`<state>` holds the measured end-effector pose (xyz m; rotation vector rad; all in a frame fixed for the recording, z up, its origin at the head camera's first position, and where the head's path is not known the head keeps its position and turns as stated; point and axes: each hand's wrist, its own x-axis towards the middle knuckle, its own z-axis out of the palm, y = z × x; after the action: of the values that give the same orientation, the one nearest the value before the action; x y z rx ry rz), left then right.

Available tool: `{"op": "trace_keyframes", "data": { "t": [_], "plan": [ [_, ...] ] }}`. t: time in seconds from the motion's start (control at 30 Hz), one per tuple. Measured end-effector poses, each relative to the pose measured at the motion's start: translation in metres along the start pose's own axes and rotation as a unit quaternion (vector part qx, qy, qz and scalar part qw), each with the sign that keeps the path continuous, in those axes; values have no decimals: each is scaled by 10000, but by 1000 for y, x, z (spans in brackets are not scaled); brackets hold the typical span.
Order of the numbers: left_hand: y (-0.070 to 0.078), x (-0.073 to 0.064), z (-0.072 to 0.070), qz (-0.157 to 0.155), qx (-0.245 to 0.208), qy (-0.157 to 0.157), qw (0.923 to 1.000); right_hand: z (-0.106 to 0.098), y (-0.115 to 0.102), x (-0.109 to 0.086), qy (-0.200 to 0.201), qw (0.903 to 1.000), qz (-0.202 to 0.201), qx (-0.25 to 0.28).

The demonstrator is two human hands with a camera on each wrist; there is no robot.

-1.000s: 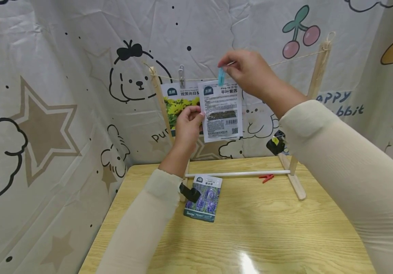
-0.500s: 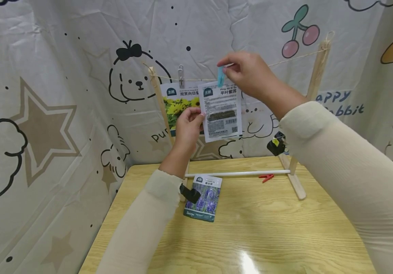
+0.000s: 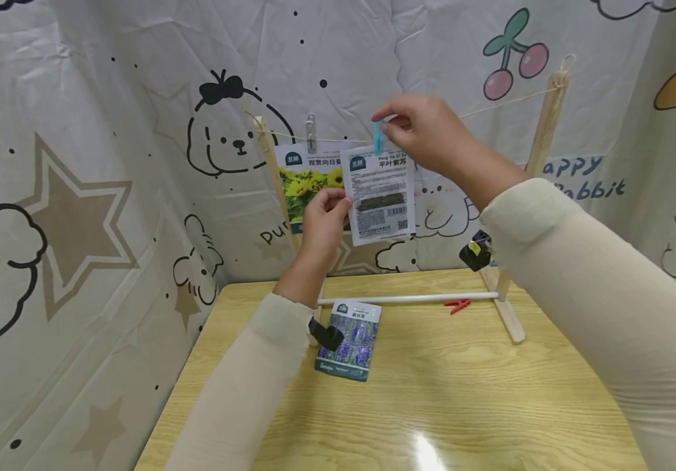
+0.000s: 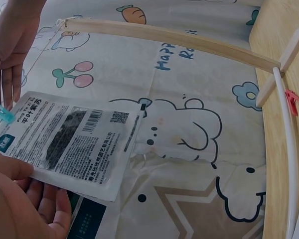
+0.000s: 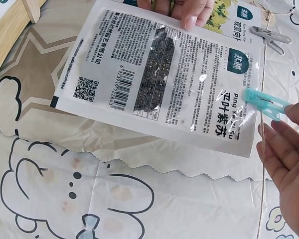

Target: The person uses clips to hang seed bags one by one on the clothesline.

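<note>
A white seed packet [image 3: 380,196], its printed back and dark seed window facing me, hangs at the string [image 5: 262,174]. My left hand [image 3: 325,219] pinches its left edge between thumb and fingers. With thumb and forefinger my right hand [image 3: 426,134] pinches a light blue clothespin [image 5: 266,103], whose jaws overlap the packet's top edge and the string. Just left and partly behind is a sunflower seed packet [image 3: 308,183], held on the string by a grey clothespin [image 3: 311,133]. The left hand hides part of it.
Two wooden posts [image 3: 544,124] carry the string, joined low down by a white rod [image 3: 408,299]. On the wooden table [image 3: 461,392] lie a lavender seed packet [image 3: 352,343] and a red clothespin [image 3: 457,305]. A patterned cloth [image 3: 138,248] hangs behind.
My right hand and the blue clothespin have sunk slightly, and the string dips with them. The left hand keeps its hold on the packet, nearly still.
</note>
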<state>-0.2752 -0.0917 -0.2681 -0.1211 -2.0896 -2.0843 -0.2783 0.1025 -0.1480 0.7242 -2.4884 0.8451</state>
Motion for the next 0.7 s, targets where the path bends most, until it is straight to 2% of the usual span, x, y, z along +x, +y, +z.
{"op": "trace_keyframes", "data": {
  "t": [0.2, 0.43, 0.7],
  "plan": [
    [-1, -1, 0, 20, 239, -5, 9997, -1, 1, -2, -23, 9999, 17, 96],
    [-4, 1, 1, 20, 282, -33, 9996, -1, 6, -6, 22, 9999, 32, 114],
    [-8, 2, 0, 80, 323, 18, 9994, -1, 11, -10, 453, 9987, -227, -99]
  ]
}}
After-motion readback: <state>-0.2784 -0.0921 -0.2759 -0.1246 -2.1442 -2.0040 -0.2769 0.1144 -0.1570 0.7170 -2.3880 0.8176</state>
